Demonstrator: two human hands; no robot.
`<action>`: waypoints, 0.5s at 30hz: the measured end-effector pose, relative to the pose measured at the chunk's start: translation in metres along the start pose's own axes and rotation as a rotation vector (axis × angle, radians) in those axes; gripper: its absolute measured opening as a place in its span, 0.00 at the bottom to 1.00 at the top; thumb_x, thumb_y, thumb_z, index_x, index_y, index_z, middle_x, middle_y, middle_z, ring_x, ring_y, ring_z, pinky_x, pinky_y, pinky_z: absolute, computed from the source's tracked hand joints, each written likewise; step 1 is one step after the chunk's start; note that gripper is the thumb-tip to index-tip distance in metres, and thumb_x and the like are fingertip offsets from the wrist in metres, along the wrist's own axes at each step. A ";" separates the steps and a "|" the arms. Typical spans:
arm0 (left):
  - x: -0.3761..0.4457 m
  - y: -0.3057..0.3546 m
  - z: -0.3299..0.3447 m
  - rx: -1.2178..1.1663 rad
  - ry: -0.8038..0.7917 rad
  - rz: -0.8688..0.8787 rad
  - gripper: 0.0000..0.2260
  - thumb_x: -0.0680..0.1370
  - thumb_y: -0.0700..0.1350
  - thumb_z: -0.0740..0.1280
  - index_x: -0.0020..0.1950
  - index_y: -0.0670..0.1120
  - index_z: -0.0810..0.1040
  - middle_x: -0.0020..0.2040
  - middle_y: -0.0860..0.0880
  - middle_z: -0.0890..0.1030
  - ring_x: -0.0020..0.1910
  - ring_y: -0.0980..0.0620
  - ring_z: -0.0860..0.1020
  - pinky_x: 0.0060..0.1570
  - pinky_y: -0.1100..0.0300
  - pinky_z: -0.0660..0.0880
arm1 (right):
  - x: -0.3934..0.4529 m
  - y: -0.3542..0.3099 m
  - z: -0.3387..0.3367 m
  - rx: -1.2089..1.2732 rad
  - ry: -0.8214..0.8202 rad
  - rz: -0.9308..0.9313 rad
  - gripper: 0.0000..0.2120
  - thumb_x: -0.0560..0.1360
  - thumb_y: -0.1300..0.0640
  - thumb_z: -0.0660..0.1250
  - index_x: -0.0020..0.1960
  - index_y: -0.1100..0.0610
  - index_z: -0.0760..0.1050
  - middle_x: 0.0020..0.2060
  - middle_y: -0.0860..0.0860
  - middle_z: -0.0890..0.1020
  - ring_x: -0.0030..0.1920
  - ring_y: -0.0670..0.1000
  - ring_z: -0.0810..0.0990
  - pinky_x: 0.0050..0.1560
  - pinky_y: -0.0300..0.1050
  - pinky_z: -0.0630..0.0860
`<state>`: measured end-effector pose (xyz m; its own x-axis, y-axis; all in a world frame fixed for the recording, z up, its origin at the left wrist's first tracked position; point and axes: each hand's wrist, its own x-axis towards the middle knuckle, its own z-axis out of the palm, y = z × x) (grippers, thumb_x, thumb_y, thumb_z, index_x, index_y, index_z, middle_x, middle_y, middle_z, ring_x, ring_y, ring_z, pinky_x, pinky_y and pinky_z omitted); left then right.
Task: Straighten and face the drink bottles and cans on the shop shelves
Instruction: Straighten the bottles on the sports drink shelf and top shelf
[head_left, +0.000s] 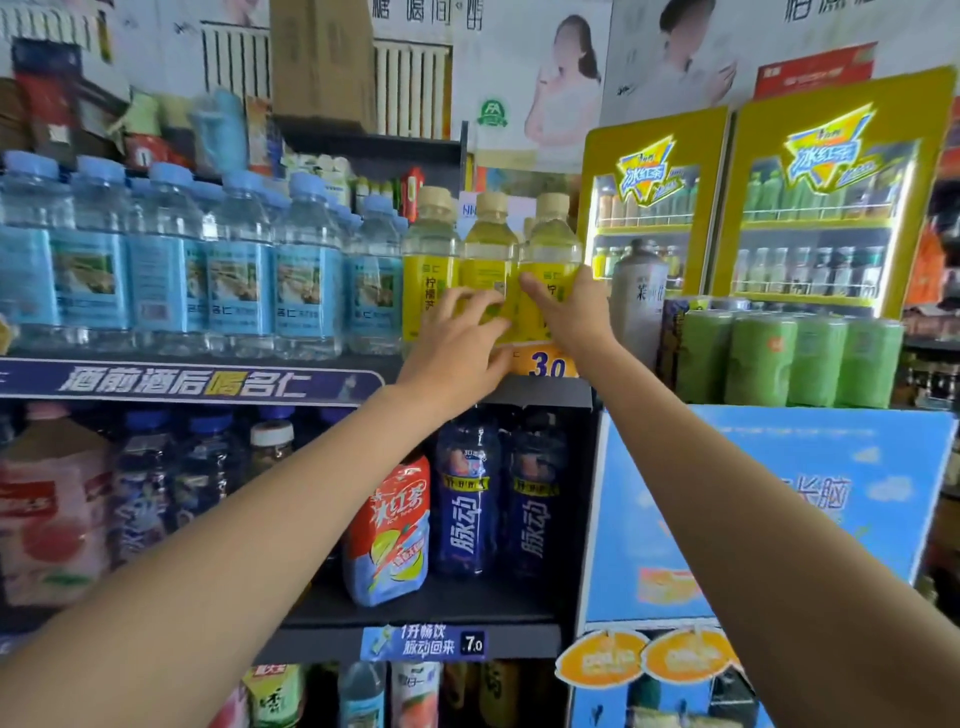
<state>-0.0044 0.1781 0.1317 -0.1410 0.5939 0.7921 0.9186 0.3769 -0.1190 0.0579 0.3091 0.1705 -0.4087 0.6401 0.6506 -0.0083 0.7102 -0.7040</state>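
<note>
yellow-label bottles (488, 270) | three, upright | upper shelf (540, 389), right end

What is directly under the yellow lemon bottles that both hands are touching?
The yellow lemon bottles stand on the dark shelf, which carries an orange price tag reading 3.0. The left hand covers part of the tag and the bottle bases.

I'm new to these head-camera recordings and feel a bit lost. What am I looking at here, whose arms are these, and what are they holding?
There is one picture, from a camera worn on a person's head, looking forward and down, so the two bare arms are that person's own. They face shop shelves of drinks. The left hand grips the middle yellow bottle; the right hand grips the right yellow bottle. Left of them stand blue-labelled water bottles. Below are dark blue bottles; green cans stand to the right.
</note>
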 end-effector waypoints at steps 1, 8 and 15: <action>-0.001 0.000 0.000 -0.012 -0.005 0.013 0.15 0.79 0.47 0.61 0.63 0.44 0.75 0.71 0.49 0.66 0.69 0.43 0.58 0.66 0.47 0.61 | -0.001 0.001 0.002 -0.013 -0.004 0.008 0.34 0.73 0.40 0.65 0.67 0.64 0.63 0.61 0.58 0.72 0.54 0.55 0.74 0.51 0.50 0.73; -0.019 -0.008 -0.006 -0.094 0.019 0.084 0.15 0.78 0.43 0.62 0.63 0.41 0.76 0.70 0.43 0.68 0.69 0.41 0.63 0.67 0.45 0.63 | -0.033 -0.017 0.010 -0.222 0.260 -0.025 0.27 0.78 0.47 0.61 0.69 0.62 0.60 0.67 0.60 0.63 0.65 0.61 0.64 0.59 0.53 0.66; -0.103 -0.029 -0.021 -0.286 0.330 -0.133 0.13 0.74 0.39 0.58 0.54 0.38 0.76 0.54 0.40 0.74 0.56 0.46 0.71 0.56 0.53 0.69 | -0.136 -0.036 0.057 -0.039 0.245 -0.779 0.11 0.73 0.64 0.56 0.49 0.68 0.75 0.47 0.63 0.75 0.48 0.59 0.74 0.48 0.50 0.71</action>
<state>-0.0085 0.0910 0.0661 -0.1818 0.2778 0.9433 0.9721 0.1954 0.1298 0.0617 0.1801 0.0910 -0.0879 0.0011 0.9961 -0.1743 0.9846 -0.0165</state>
